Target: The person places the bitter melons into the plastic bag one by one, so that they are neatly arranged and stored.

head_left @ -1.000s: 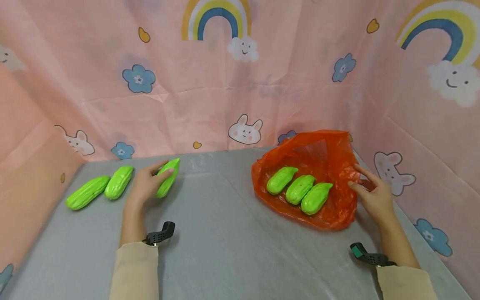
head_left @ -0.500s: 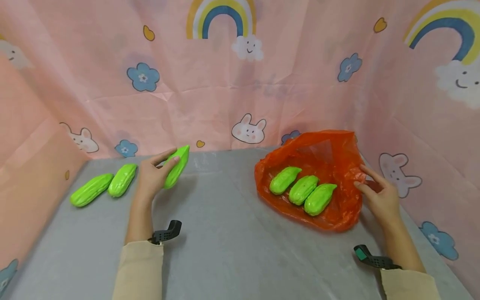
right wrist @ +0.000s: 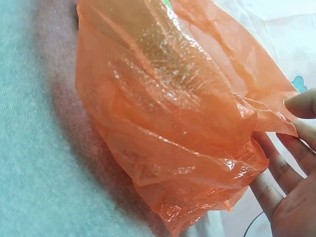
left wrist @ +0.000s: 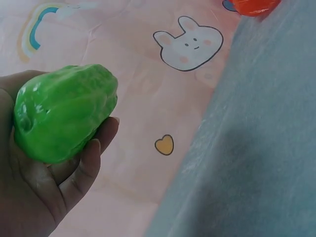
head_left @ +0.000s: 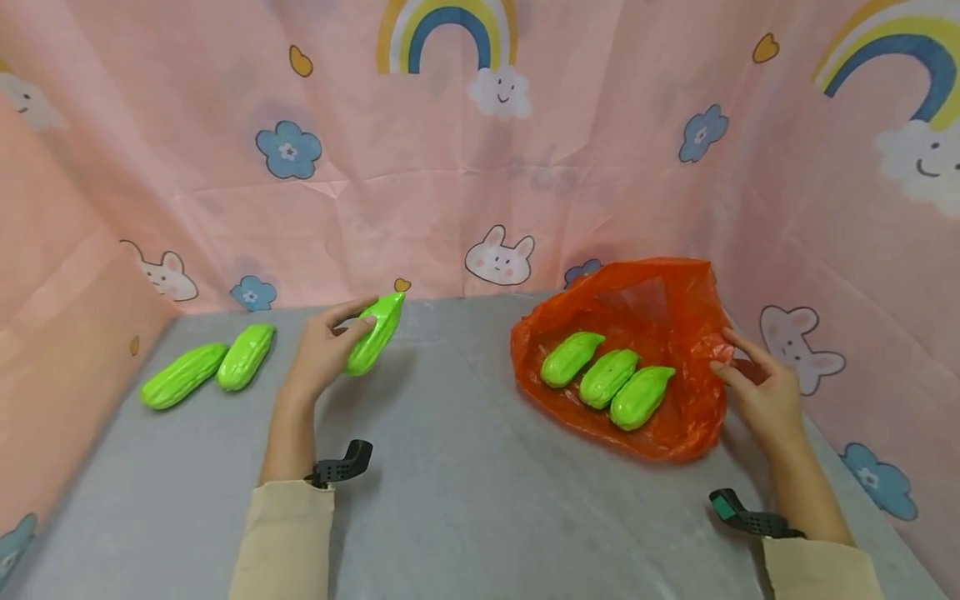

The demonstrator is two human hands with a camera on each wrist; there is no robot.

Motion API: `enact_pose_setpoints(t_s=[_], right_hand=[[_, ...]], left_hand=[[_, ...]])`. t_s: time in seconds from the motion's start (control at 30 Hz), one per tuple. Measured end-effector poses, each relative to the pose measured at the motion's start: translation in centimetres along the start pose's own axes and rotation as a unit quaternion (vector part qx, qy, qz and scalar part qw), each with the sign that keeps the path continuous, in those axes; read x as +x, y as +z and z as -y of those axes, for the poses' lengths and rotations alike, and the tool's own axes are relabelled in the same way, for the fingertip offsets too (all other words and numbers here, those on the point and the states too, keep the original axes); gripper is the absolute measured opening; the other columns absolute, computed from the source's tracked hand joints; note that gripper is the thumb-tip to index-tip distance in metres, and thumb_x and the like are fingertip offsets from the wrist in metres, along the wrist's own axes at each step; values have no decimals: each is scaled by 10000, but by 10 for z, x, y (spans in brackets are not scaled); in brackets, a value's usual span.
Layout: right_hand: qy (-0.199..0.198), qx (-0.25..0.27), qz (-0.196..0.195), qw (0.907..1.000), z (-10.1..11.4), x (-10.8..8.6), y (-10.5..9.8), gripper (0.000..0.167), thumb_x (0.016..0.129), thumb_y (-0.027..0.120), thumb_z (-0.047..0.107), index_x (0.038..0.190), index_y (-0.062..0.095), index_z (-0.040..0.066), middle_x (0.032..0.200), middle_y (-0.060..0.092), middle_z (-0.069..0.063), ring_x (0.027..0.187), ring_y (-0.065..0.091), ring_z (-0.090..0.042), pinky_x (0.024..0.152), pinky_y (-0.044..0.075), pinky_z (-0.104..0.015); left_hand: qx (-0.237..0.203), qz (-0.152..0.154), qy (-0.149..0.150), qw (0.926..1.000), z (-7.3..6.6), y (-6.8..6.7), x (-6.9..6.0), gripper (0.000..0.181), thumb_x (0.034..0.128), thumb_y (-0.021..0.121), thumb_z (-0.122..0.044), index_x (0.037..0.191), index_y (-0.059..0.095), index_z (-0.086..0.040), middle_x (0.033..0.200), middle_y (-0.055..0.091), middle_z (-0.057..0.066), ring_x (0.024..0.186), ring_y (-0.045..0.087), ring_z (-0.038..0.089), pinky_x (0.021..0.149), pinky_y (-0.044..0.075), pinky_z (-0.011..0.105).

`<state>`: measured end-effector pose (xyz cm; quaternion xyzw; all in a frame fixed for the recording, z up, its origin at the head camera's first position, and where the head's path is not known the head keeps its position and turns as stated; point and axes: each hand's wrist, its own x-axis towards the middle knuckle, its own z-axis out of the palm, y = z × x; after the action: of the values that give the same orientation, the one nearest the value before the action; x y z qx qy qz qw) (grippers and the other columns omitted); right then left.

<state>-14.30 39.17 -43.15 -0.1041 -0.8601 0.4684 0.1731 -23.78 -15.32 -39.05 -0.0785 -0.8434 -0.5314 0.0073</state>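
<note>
My left hand (head_left: 324,348) grips a bright green, ridged, gourd-like vegetable (head_left: 377,335) above the table, its pointed tip up and to the right. In the left wrist view the vegetable (left wrist: 66,112) lies between thumb and fingers. An orange-red plastic bag (head_left: 686,408) lies open at the right, with three similar green vegetables (head_left: 609,379) side by side in it. At the bag's right edge, my right hand (head_left: 768,400) pinches the film; the right wrist view shows the bag (right wrist: 168,123) held between thumb and fingers of the hand (right wrist: 294,182).
Two more green vegetables, one longer (head_left: 183,377) and one shorter (head_left: 246,358), lie touching at the table's left. The grey table (head_left: 450,467) is bordered by pink patterned cloth (head_left: 420,225) at the back and both sides.
My left hand has lifted the vegetable off the table and carried it to the right. The right hand keeps its hold on the bag, and the head view has shifted slightly.
</note>
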Motion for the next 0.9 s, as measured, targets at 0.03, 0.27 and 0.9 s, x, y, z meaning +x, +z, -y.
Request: enact_pose_setpoints(t_s=[0.03, 0.27, 0.9], right_hand=[[-44, -3, -5, 10000, 0, 1, 0, 518, 991, 646, 262, 1489, 523, 190, 1142, 534, 369, 928, 543, 154, 757, 447, 10], [-342, 145, 37, 9993, -3, 2, 3, 517, 976, 665, 181, 1472, 536, 117, 1136, 556, 371, 913, 572, 158, 753, 469, -1], [-47, -86, 211, 9997, 4, 2, 8, 530, 1000, 631, 302, 1506, 500, 218, 1228, 514, 334, 974, 523, 123, 765, 449, 3]], left_hand=[[33, 53, 26, 10000, 0, 1, 0, 440, 1011, 600, -368, 1431, 594, -233, 1499, 549, 73, 1289, 612, 348, 945, 518, 363], [-100, 347, 154, 9992, -8, 12, -1, 451, 979, 662, -374, 1413, 609, -264, 1470, 561, 76, 1088, 717, 306, 704, 563, 262], [-647, 687, 416, 9947, -49, 57, 11, 405, 932, 733, -291, 1331, 672, -250, 1334, 642, 15, 833, 737, 211, 646, 595, 320]])
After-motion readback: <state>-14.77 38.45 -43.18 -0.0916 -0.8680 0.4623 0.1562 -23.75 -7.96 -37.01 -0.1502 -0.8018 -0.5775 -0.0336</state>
